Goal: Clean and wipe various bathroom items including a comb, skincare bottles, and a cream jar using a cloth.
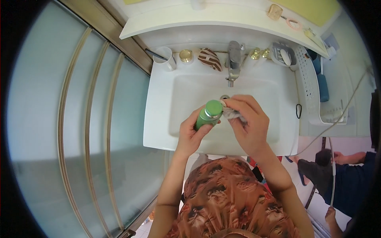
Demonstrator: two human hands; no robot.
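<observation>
My left hand (190, 134) is wrapped around a green bottle (207, 120) with a green cap and a silvery band below it. The bottle is tilted over the white washbasin (162, 119). In my right hand (253, 125) is a crumpled pale grey cloth (233, 114), pressed between thumb and fingers. The cloth and fingertips are right beside the cap, at the bottle's right side. Behind them the drain (225, 97) shows in part. A chrome faucet (234, 59) stands at the basin's back, its spout above the bowl.
Along the back rim stand a white cup (169, 64), a gold-lidded jar (186, 56), a brown striped pouch (209, 59), gold-topped bottles (255, 53) and a soap dish (276, 49). A shelf (193, 22) overhangs them. A white basket (309, 89) is right; another person (342, 178) sits beyond. Frosted panels (86, 104) are left.
</observation>
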